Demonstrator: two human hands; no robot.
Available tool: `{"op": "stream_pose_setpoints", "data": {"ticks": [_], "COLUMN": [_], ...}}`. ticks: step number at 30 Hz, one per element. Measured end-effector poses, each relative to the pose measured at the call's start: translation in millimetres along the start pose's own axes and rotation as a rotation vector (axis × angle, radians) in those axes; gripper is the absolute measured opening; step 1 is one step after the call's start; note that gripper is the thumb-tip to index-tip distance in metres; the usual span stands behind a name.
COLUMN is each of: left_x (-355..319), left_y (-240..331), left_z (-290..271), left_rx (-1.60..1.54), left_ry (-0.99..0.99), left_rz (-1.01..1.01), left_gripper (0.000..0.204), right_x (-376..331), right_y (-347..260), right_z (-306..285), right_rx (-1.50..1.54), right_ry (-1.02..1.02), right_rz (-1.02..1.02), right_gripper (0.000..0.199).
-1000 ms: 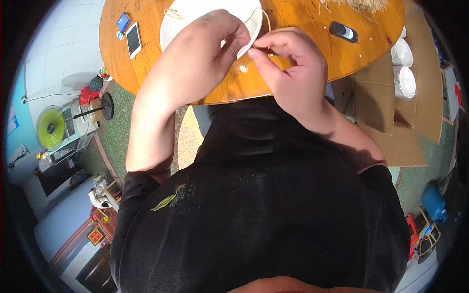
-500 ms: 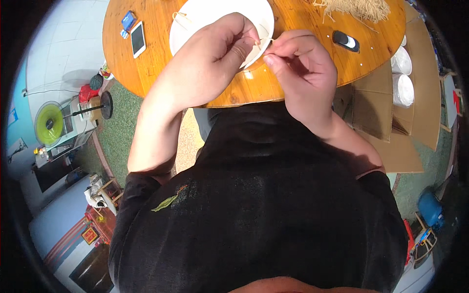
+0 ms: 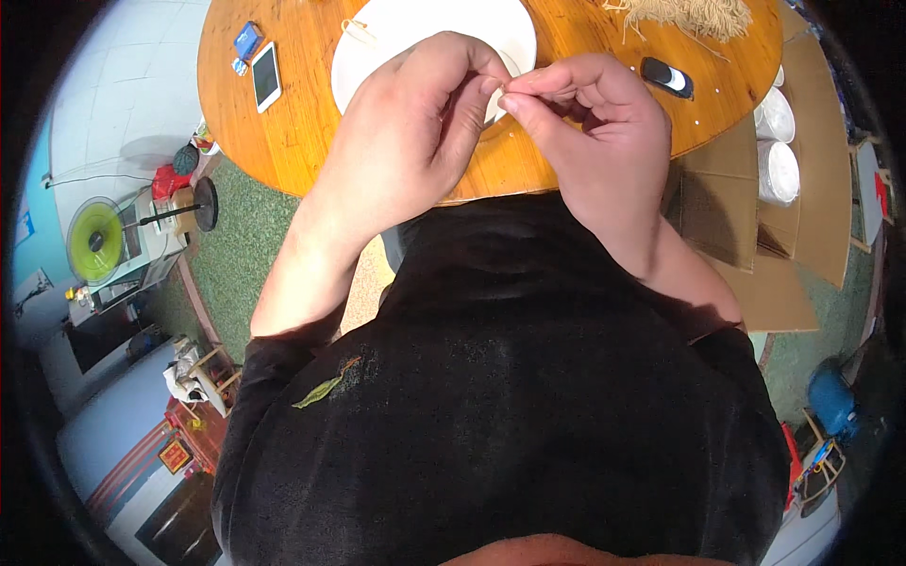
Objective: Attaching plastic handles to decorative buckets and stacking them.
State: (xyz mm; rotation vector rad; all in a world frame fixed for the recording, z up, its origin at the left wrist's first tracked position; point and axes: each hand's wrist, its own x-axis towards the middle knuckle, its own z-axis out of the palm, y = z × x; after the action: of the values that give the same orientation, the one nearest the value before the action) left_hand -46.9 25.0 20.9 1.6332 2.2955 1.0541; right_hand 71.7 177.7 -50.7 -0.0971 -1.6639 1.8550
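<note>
Both hands meet at the near right rim of a white round piece, like a lid or shallow bowl [image 3: 434, 21], close to the table edge. My left hand [image 3: 411, 123] is closed in a pinch of thumb and forefinger. Tip to tip with it, my right hand [image 3: 604, 123] pinches too. A small bit of pale cord [image 3: 500, 90] shows between the fingertips; most of it is hidden by them. A thin beige cord loop [image 3: 357, 28] stands out on the white piece's left side.
On the round wooden table [image 3: 302, 141] lie a white phone [image 3: 267, 77], a small blue box [image 3: 248, 40], a black oval object [image 3: 667, 77] and a bundle of beige cords [image 3: 694, 17]. An open cardboard box [image 3: 722, 212] stands right, beside stacked white round pieces [image 3: 779, 174].
Both hands have drawn closer together, fingertips now nearly touching. The left hand has shifted right and slightly nearer me; the white round piece has shifted slightly right. Less cord shows between the fingers.
</note>
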Motion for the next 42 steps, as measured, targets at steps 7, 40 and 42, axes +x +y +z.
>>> {"op": "stream_pose_setpoints", "data": {"ticks": [7, 40, 42], "left_x": [0.0, 0.5, 1.4], "left_y": [1.8, -6.9, -8.0], "left_z": [1.3, 2.9, 3.6], "left_rx": [-0.007, 0.256, 0.300], "left_ry": [-0.004, 0.101, 0.126], "left_rz": [-0.017, 0.369, 0.415], "left_gripper": [0.007, 0.033, 0.034], "right_x": [-2.5, -5.8, -8.2], "right_y": [-4.6, -11.3, -9.5], "right_z": [1.6, -6.0, -5.4], "right_rx": [-0.051, 0.318, 0.354], "right_ry": [-0.018, 0.055, 0.062], "right_rz": [0.017, 0.322, 0.348], "right_gripper": [0.025, 0.011, 0.011]}}
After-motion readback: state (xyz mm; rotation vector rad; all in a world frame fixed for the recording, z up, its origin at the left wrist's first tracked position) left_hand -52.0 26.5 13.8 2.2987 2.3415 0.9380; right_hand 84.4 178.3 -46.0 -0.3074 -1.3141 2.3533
